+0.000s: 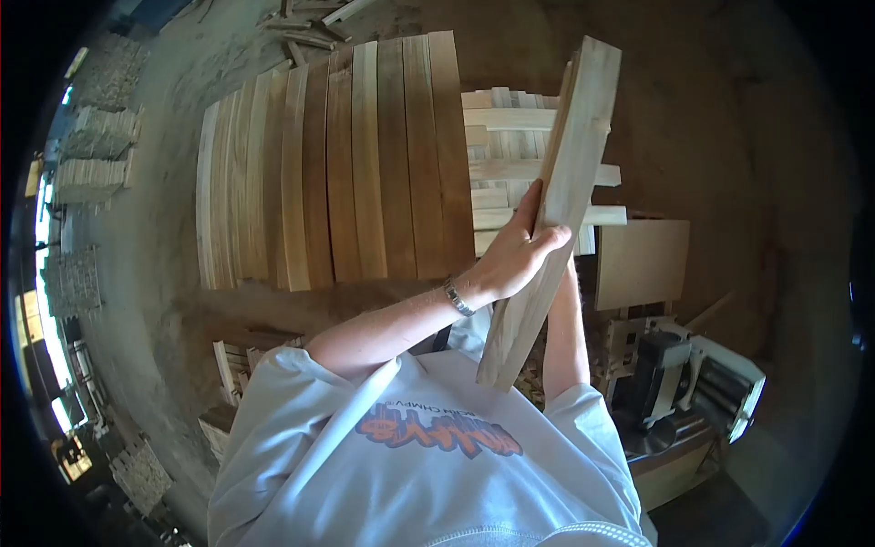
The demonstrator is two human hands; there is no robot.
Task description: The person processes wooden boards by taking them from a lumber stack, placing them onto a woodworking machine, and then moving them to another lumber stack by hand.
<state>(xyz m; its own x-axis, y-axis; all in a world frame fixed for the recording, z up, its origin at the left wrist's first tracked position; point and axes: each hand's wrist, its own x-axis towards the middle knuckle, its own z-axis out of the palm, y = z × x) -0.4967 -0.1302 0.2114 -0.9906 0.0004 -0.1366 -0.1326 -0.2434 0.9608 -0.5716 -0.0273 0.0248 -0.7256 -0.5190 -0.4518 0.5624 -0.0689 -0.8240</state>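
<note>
A long pale wooden board slants upright in front of me, its lower end close to my shirt. A thin second edge shows along its upper left side. My left hand, with a watch on the wrist, grips the board around its middle, thumb across the face and index finger along the edge. My right forearm rises behind the board, which hides the right hand. Beyond my left arm lies a row of wide brown boards, side by side.
Pale wooden strips lie crosswise right of the row. A machine with a dark motor stands at the right, below a flat panel. Scrap wood lies on the floor at the back; stacks of lumber line the left.
</note>
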